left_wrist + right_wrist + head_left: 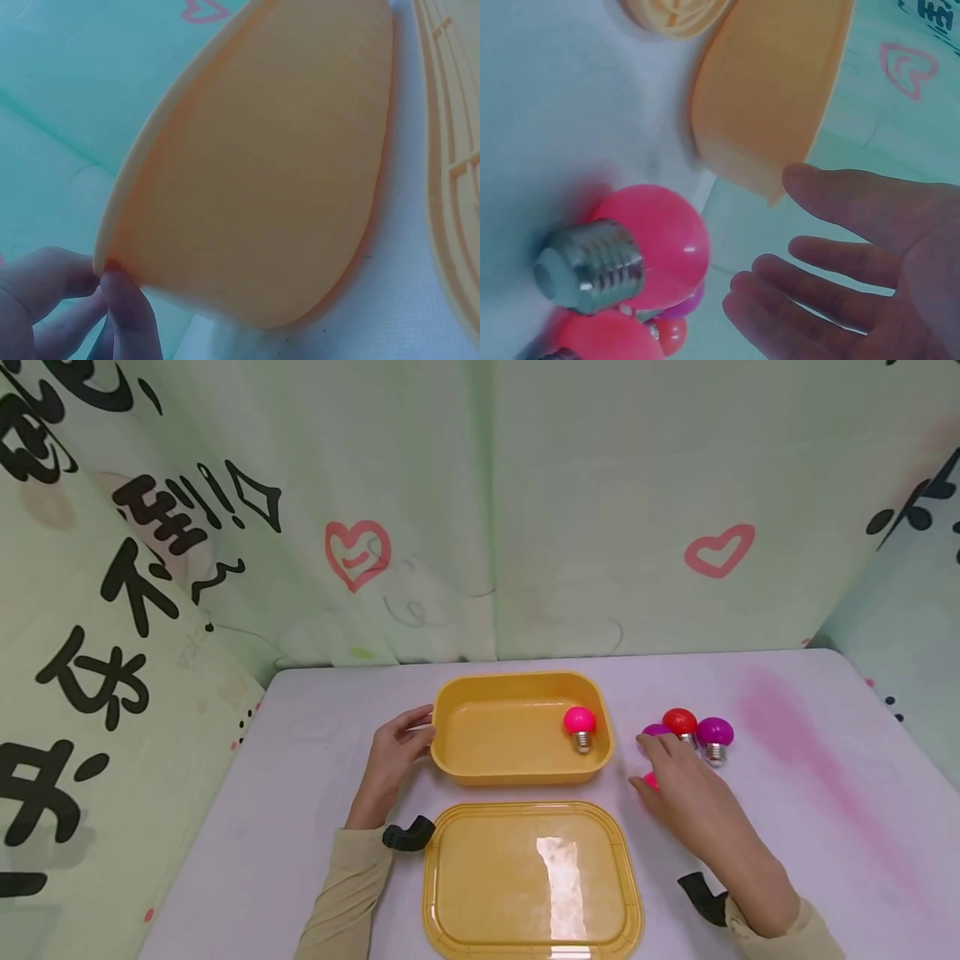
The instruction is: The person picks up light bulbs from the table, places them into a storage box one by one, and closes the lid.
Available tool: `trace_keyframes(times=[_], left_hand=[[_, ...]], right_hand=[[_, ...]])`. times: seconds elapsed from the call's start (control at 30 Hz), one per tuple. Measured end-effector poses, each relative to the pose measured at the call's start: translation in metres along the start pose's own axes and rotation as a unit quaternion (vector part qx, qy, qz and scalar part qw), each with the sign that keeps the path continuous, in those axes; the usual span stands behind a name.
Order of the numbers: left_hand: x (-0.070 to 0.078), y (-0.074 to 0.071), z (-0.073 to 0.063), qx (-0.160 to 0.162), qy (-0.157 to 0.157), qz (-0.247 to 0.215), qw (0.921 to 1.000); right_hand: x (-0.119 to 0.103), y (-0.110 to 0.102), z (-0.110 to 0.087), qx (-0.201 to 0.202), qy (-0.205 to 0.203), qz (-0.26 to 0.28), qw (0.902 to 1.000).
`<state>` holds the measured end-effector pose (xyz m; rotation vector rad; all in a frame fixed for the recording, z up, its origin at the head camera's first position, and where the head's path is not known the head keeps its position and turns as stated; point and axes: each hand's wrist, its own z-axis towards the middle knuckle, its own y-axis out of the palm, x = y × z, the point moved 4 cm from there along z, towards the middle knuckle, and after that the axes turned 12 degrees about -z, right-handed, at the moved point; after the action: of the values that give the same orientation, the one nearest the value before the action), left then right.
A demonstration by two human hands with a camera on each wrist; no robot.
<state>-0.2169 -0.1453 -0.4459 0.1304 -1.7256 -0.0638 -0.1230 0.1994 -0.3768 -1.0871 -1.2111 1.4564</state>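
A yellow plastic box (517, 770) stands on the table with a pink light bulb (580, 721) lying in its right half. My left hand (393, 764) pinches the rim at the box's left end between thumb and fingers (131, 307). Over a group of bulbs right of the box, my right hand (678, 789) reaches with fingers apart and nothing in its grasp. Closest to it in the right wrist view is a pink bulb (664, 247) with a silver screw base. A red bulb (679, 721) and a purple bulb (715, 731) lie beyond the hand, which partly hides another purple bulb (654, 729).
The matching yellow lid (487, 877) lies flat in front of the box, close to its near side. A white cloth-like cover (810, 860) with a pink stain spans the table. Pale green curtains (585, 485) with hearts and black lettering enclose the back and sides.
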Motion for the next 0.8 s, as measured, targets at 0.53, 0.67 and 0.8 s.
trace_keyframes(times=[0.53,0.67,0.8], left_hand=[[-0.001,0.0,0.0,-0.006,0.004,-0.007,0.9999],[0.0,-0.001,-0.001,-0.005,0.003,-0.004,1.0],[0.001,0.0,-0.001,-0.004,0.002,-0.005,1.0]], right_hand=[[0.01,0.016,-0.012,0.008,-0.021,-0.029,0.9993],[0.011,0.018,-0.012,0.013,-0.029,-0.031,0.999],[0.013,0.018,-0.013,0.011,-0.026,-0.029,0.9992]])
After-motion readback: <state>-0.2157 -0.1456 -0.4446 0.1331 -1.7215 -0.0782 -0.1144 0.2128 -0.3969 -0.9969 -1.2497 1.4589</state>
